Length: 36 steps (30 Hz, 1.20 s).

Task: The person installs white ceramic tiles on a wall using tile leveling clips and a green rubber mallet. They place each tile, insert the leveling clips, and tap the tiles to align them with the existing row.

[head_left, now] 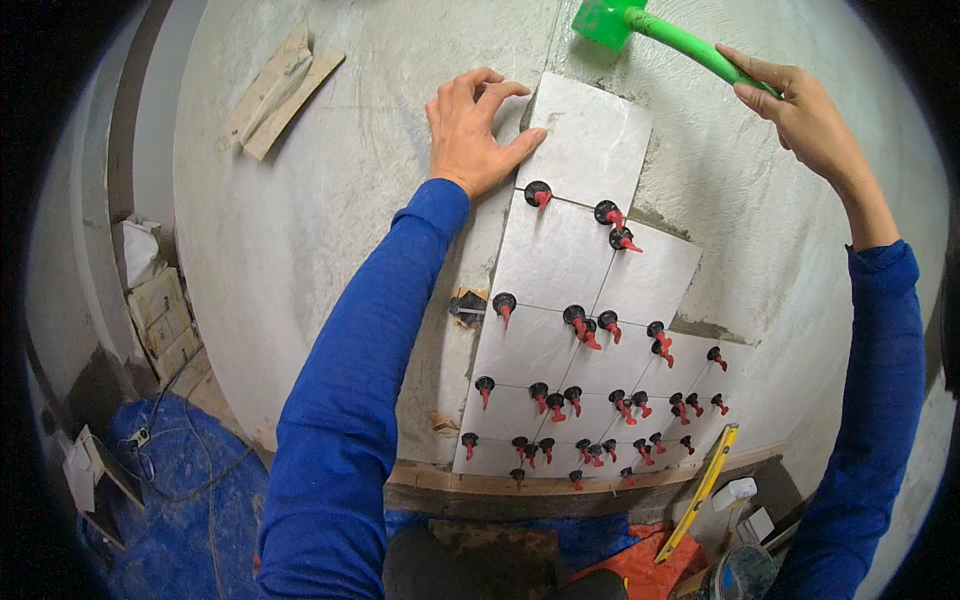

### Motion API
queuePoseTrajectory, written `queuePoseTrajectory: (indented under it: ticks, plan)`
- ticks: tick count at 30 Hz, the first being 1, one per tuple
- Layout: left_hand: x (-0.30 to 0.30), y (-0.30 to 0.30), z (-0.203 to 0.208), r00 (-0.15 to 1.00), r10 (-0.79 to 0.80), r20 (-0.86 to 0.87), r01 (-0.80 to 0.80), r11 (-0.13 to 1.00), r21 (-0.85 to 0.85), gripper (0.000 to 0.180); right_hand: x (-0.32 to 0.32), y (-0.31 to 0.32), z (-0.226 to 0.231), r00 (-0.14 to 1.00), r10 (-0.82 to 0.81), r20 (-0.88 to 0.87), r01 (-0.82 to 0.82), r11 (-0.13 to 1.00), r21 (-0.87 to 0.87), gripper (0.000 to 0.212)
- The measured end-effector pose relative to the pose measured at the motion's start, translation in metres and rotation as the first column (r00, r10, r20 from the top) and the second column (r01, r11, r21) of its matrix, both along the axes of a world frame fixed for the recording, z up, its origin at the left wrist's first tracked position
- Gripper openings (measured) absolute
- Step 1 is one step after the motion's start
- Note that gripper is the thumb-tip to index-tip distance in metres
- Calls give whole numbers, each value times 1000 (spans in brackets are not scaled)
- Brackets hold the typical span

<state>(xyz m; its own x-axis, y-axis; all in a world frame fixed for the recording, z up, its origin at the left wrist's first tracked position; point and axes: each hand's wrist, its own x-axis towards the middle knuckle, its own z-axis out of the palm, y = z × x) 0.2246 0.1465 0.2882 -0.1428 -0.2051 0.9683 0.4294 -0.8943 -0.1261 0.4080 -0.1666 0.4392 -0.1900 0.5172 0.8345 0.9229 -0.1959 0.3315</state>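
Note:
My right hand grips the handle of a green mallet, its head raised in front of the wall above the tiles. At the left edge of the topmost light grey tile, my left hand is spread with bent fingers, the thumb touching the tile's edge. Below it, more grey tiles cover the wall in stepped rows. Black and red tile levelling clips stick out along the joints, several in each lower row. Both forearms wear blue sleeves.
Up on the left, a wooden piece is fixed to the wall. A yellow spirit level leans at the lower right, near a bucket. Blue sheeting with cables lies at the lower left, below stacked boxes. A wall opening sits beside the tiles.

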Motion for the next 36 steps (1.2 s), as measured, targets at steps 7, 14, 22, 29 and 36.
queuePoseTrajectory:
  ticks: [7,14,22,29,36]
  plan:
    - [0,0,0,1000,2,13,-2,1000,3,50,5,3,3,993,0,114,17,990,-142,43]
    - [1,0,0,1000,-4,12,4,1000,6,51,-5,-2,-4,1000,-2,26,3,999,-41,43]
    - [0,0,-1,1000,12,6,-12,1000,6,49,0,3,-7,994,28,101,-16,994,-111,43]
    - [1,1,0,999,40,9,-40,999,14,48,20,-16,-5,997,-83,6,83,997,7,43]
    - [1,5,0,998,69,-8,-69,997,31,51,24,-25,-12,986,-122,-114,116,992,-56,44]
